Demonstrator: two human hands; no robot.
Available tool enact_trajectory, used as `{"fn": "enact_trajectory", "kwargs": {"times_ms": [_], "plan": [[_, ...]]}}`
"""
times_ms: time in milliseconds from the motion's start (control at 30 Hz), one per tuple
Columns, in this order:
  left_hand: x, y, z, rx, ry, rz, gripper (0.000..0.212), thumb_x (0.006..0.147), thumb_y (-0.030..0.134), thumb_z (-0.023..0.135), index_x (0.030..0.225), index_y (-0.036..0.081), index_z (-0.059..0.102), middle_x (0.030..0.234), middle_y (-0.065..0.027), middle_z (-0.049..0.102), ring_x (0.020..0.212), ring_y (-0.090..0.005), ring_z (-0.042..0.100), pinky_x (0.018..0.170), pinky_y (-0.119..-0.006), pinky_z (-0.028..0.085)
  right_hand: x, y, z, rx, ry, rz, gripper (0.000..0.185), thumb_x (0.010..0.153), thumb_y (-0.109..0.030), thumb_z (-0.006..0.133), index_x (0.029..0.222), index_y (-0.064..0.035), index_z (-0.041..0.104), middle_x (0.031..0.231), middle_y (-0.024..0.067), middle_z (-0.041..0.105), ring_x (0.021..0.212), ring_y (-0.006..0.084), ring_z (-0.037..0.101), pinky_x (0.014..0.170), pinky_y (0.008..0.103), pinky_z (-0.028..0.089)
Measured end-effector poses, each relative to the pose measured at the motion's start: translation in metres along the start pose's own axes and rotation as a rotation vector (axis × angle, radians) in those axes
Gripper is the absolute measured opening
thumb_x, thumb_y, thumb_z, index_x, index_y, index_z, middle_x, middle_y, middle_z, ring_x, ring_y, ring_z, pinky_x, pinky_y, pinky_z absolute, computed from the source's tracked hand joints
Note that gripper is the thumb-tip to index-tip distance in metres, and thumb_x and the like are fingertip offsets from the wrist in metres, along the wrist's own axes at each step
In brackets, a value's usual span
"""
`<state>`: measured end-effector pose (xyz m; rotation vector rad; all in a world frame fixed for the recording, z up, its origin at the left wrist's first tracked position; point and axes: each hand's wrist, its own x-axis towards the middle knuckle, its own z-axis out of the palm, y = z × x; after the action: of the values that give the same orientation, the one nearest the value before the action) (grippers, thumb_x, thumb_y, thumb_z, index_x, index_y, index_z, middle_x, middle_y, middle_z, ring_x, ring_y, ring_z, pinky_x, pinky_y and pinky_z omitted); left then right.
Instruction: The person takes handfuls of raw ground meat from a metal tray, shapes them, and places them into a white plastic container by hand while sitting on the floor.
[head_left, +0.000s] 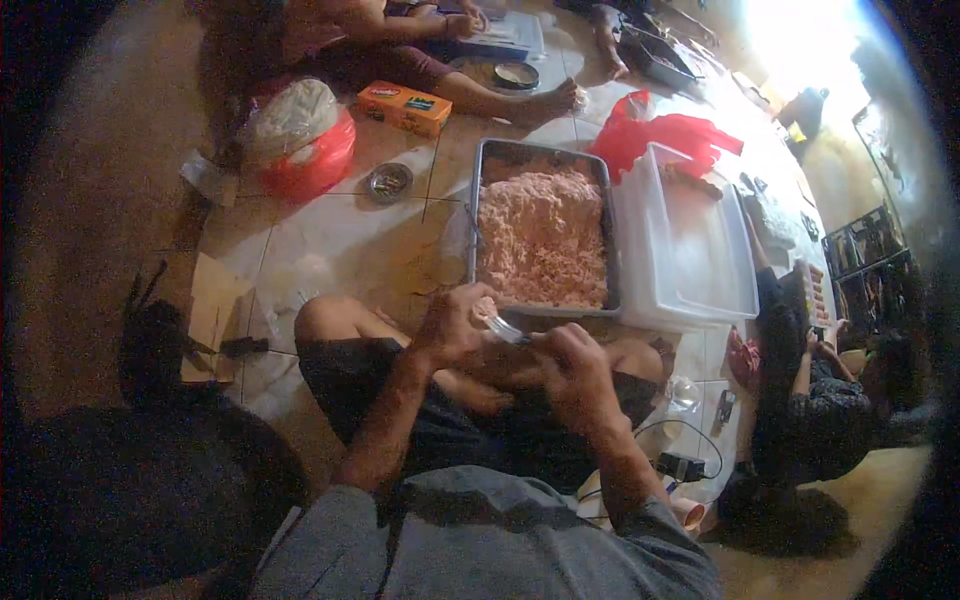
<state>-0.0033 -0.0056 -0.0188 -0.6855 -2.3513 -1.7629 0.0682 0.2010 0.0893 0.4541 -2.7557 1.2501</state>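
Note:
In front of my crossed legs, my left hand (452, 324) holds a small lump of pinkish, mince-like filling (484, 309) near the tray's front left corner. Whether a wrapper lies under the lump is too blurred to tell. My right hand (576, 367) grips a metal fork (508, 330) by its handle, its tines pointing left at the lump and seeming to touch it. Just beyond both hands, a deep grey rectangular tray (475, 259) stands on the floor. It holds a big mound of the pinkish filling (541, 217), heaped higher at the back and lower in front.
A translucent plastic bin (709, 259) stands right of the tray, beside a red plastic bag (660, 135). Leftward are a small round dish (389, 182), an orange box (405, 107) and a filled bag (300, 142). People sit ahead and right. A black adapter (681, 466) with cable lies at my right.

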Motion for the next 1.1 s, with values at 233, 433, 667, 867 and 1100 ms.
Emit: {"fn": "enact_trajectory", "kwargs": {"times_ms": [233, 433, 667, 867, 1100], "plan": [[0.002, 0.029, -0.012, -0.018, -0.189, -0.242, 0.033, 0.076, 0.029, 0.081, 0.091, 0.003, 0.068, 0.082, -0.0105, 0.070, 0.078, -0.0207, 0.067, 0.073, -0.037, 0.052, 0.006, 0.000, 0.003, -0.012, -0.008, -0.023, 0.017, 0.085, 0.001, 0.062, 0.102, 0.0010, 0.062, 0.093, 0.0206, 0.060, 0.091, 0.0426, 0.061, 0.079, 0.0461, 0.051], [-0.007, -0.013, -0.001, -0.043, -0.091, -0.100, 0.030, 0.077, 0.029, 0.078, 0.091, 0.004, 0.067, 0.079, -0.0119, 0.069, 0.075, -0.0239, 0.067, 0.071, -0.037, 0.052, 0.010, -0.003, 0.002, 0.037, -0.028, -0.020, 0.016, 0.085, 0.001, 0.063, 0.101, 0.0006, 0.063, 0.095, 0.0204, 0.061, 0.092, 0.0403, 0.062, 0.080, 0.0436, 0.052], [-0.004, -0.020, -0.003, -0.019, -0.106, -0.186, 0.033, 0.078, 0.030, 0.084, 0.090, 0.005, 0.066, 0.080, -0.0047, 0.068, 0.074, -0.0128, 0.063, 0.065, -0.030, 0.050, 0.007, 0.001, 0.001, 0.007, -0.027, -0.030, 0.016, 0.085, 0.001, 0.063, 0.101, 0.0002, 0.064, 0.095, 0.0198, 0.062, 0.091, 0.0398, 0.063, 0.080, 0.0438, 0.052], [-0.001, 0.020, -0.014, -0.192, -0.178, -0.153, 0.029, 0.076, 0.017, 0.086, 0.093, 0.005, 0.066, 0.092, -0.0037, 0.070, 0.076, -0.0109, 0.063, 0.070, -0.029, 0.052, 0.007, -0.007, -0.012, 0.046, 0.039, 0.005, 0.016, 0.085, 0.001, 0.063, 0.101, -0.0001, 0.064, 0.095, 0.0194, 0.063, 0.090, 0.0400, 0.063, 0.080, 0.0442, 0.052], [0.000, 0.033, -0.012, -0.293, -0.087, -0.173, 0.031, 0.088, 0.033, 0.073, 0.087, 0.003, 0.064, 0.081, -0.0069, 0.068, 0.077, -0.0138, 0.063, 0.072, -0.031, 0.051, 0.007, -0.008, -0.011, 0.054, 0.019, -0.026, 0.017, 0.084, 0.001, 0.064, 0.102, -0.0003, 0.065, 0.095, 0.0197, 0.062, 0.091, 0.0410, 0.063, 0.079, 0.0447, 0.052]]}}
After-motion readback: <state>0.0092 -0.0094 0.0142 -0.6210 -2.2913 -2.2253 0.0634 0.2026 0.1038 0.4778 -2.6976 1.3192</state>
